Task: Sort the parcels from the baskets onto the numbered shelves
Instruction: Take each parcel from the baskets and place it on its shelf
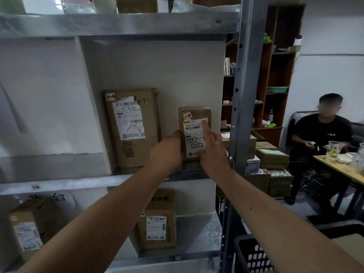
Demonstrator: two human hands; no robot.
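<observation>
Metal shelf (59, 184): left hand (167, 152) grips upright small parcel (194, 115); right hand (212, 152), fingers straight, presses its label (194, 138).

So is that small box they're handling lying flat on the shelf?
No, the small parcel stands upright on the shelf, with the left hand at its side and the right hand on its label.

Head-worn camera faces the metal shelf (110, 180) closely, at arm's reach.
</observation>
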